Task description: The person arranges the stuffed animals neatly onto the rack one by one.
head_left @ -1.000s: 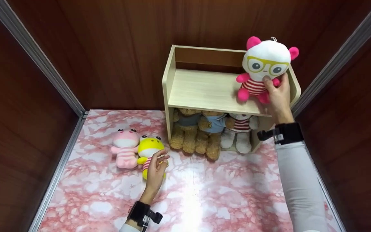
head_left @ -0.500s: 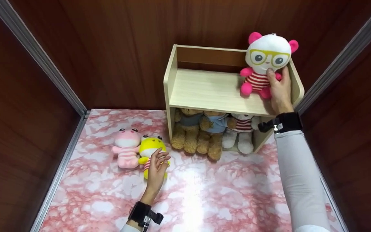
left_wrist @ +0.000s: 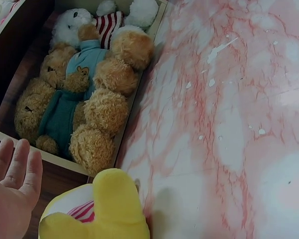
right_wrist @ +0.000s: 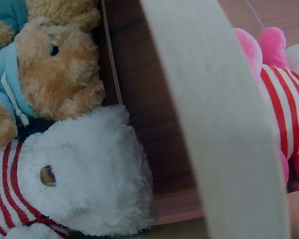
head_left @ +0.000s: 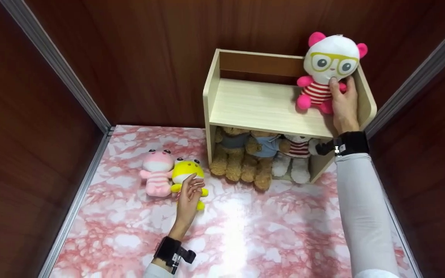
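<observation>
My right hand (head_left: 345, 104) grips a plush panda (head_left: 315, 92) by its side, thumb across the front below its chin. The panda has a white head, yellow glasses, pink ears and limbs, and a red-striped body. It sits upright at the right end of the top shelf (head_left: 261, 104). In the right wrist view the panda's striped body (right_wrist: 284, 109) shows past the shelf board's edge. My left hand (head_left: 188, 197) hovers over a yellow plush frog (head_left: 187, 168) lying on the floor, fingers relaxed and holding nothing. In the left wrist view those fingers (left_wrist: 32, 172) stand beside the yellow plush.
A pink plush toy (head_left: 158, 173) lies left of the yellow one. Two brown teddy bears (head_left: 259, 162) and a white bear (head_left: 298, 154) in a striped shirt fill the lower shelf. Dark wood panels (head_left: 160, 65) surround the pink marbled floor (head_left: 129, 231).
The right hand has moved the panda slightly farther back and right on the top shelf. The left hand keeps its place over the yellow frog, while the head view has shifted a little.
</observation>
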### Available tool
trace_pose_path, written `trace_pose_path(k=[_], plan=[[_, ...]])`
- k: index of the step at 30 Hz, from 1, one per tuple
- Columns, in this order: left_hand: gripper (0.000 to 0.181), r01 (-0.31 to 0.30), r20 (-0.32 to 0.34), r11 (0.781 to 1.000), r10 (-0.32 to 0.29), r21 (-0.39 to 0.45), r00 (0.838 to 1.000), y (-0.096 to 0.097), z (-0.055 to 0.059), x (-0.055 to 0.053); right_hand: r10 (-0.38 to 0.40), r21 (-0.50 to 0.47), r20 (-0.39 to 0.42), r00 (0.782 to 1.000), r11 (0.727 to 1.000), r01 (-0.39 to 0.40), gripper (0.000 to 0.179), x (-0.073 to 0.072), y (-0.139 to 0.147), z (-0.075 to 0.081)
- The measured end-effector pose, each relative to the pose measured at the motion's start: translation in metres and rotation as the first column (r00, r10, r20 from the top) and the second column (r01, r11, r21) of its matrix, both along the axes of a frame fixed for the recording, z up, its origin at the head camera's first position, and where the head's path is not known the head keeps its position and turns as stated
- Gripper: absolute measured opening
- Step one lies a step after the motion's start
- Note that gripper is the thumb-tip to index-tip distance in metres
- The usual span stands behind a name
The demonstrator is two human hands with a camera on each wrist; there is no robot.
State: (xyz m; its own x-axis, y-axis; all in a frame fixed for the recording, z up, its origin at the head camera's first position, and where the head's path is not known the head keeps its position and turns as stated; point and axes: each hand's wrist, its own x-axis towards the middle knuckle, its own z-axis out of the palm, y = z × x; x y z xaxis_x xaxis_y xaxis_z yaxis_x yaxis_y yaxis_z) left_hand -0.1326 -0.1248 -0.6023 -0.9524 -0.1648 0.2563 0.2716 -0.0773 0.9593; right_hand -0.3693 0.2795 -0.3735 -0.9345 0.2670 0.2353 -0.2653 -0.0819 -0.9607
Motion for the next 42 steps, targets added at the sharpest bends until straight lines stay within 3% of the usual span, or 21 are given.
trace_pose_path(k=[5, 9, 14, 18, 24, 29, 32, 38, 42], plan=[[0.045, -0.001, 0.018, 1.0, 0.001, -0.023, 1.0, -0.005, 0.003, -0.001, -0.055, 0.1, 0.094, 0.994, 0.994, 0.046, 0.076, 0.015, 0.001, 0.005], [0.042, -0.015, 0.029, 1.0, 0.016, -0.027, 0.999, -0.013, 0.004, -0.002, -0.072, 0.17, 0.124, 0.99, 0.984, 0.05, 0.082, 0.033, -0.004, 0.003], [0.038, -0.058, 0.042, 0.998, 0.059, -0.027, 0.997, -0.023, 0.009, -0.005, -0.08, 0.263, 0.081, 0.993, 0.963, 0.056, 0.079, 0.057, -0.01, -0.011], [0.036, -0.077, 0.05, 0.996, 0.079, -0.055, 0.996, -0.028, 0.012, -0.012, -0.065, 0.282, 0.038, 0.997, 0.958, 0.052, 0.079, 0.076, -0.01, -0.022], [0.033, -0.123, 0.019, 0.972, 0.129, -0.203, 0.991, -0.037, 0.014, -0.025, -0.027, 0.249, -0.073, 0.997, 0.968, 0.045, 0.076, 0.104, -0.007, -0.035], [0.033, -0.166, 0.0, 0.938, 0.174, -0.305, 0.985, -0.045, 0.018, -0.039, -0.038, 0.227, -0.159, 0.987, 0.971, 0.074, 0.067, 0.129, -0.006, -0.044], [0.034, -0.185, -0.008, 0.906, 0.197, -0.38, 0.98, -0.05, 0.019, -0.047, -0.047, 0.218, -0.193, 0.98, 0.972, 0.089, 0.062, 0.144, -0.005, -0.051], [0.032, -0.211, -0.007, 0.81, 0.248, -0.548, 0.969, -0.053, 0.019, -0.066, -0.005, 0.203, -0.234, 0.972, 0.978, 0.054, 0.059, 0.166, 0.0, -0.072], [0.034, -0.183, 0.045, 0.74, 0.277, -0.647, 0.96, -0.052, 0.015, -0.077, 0.025, 0.219, -0.216, 0.976, 0.976, 0.023, 0.06, 0.178, 0.004, -0.088]])
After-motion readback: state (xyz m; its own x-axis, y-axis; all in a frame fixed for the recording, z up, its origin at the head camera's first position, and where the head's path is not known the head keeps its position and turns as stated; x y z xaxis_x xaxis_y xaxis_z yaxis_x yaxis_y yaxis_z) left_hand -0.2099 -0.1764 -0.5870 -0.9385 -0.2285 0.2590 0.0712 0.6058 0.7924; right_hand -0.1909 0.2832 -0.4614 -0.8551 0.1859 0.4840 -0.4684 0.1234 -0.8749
